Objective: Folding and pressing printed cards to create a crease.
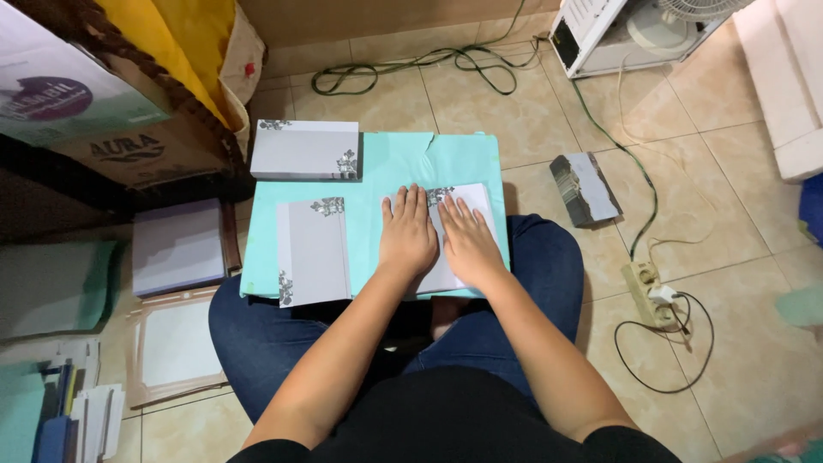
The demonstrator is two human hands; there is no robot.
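The person sits cross-legged on the tiled floor with a flat turquoise board [390, 167] resting across the knees as a work surface. Both hands lie palm-down, side by side and touching, on a pale grey card with a floral corner print [467, 199] at the right side of the board. The left hand [408, 233] has its fingers straight and close together, pressed flat; the right hand [468, 242] is flat too, fingers slightly spread and angled towards the far left. Neither hand grips anything; they only press down on the card.

To the left on the board lies a second grey floral card [313, 249], upright in format, its near edge hanging just over the board's rim. At the far left corner sits a stack of matching grey cards [306, 150], partly overhanging the far edge.

The risks appear modest. The board is only balanced on the legs, so a shift of a knee could tilt it and slide the overhanging card off. Uneven pressure from the palms might skew the card beneath them. On the floor to the right, a dark bundle of card stock [585, 187] lies near a green cable [619, 141] and a power strip [649, 291], which could snag a reaching arm.
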